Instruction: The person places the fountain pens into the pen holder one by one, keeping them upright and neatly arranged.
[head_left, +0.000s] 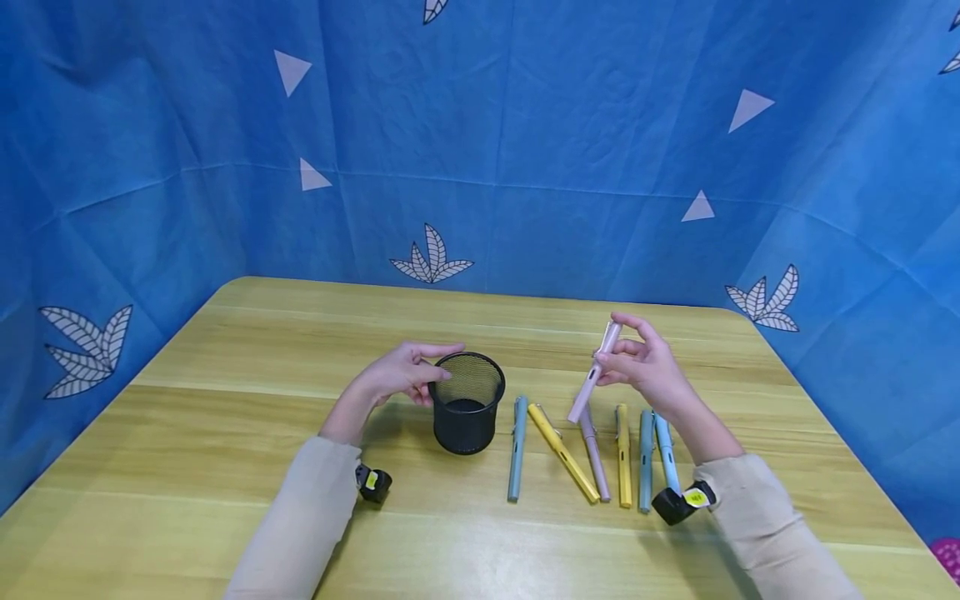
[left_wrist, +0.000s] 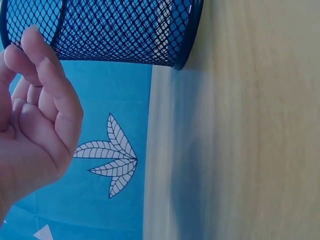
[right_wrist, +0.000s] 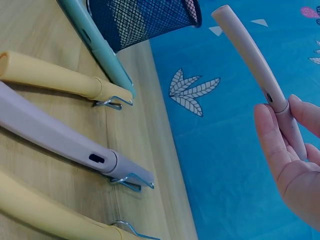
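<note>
My left hand (head_left: 408, 371) grips the rim of a black mesh pen holder (head_left: 465, 429), which stands upright on the table. The left wrist view shows the curled fingers (left_wrist: 52, 75) at the mesh holder's rim. Pinched between the thumb and fingers of my right hand (head_left: 645, 358) is a pale pink pen (head_left: 592, 379), tilted and raised above the other pens. Under it lies a purple pen (head_left: 595, 458). To its left are a yellow pen (head_left: 562, 454) and a blue-grey pen (head_left: 517, 450); to its right are another yellow pen (head_left: 624, 458), a teal pen (head_left: 646, 462) and a light blue pen (head_left: 666, 454).
The wooden table (head_left: 247, 383) has rounded far corners. A blue patterned cloth (head_left: 480, 125) hangs behind it and along both sides. The pens lie in a loose row right of the holder, clips toward the far edge.
</note>
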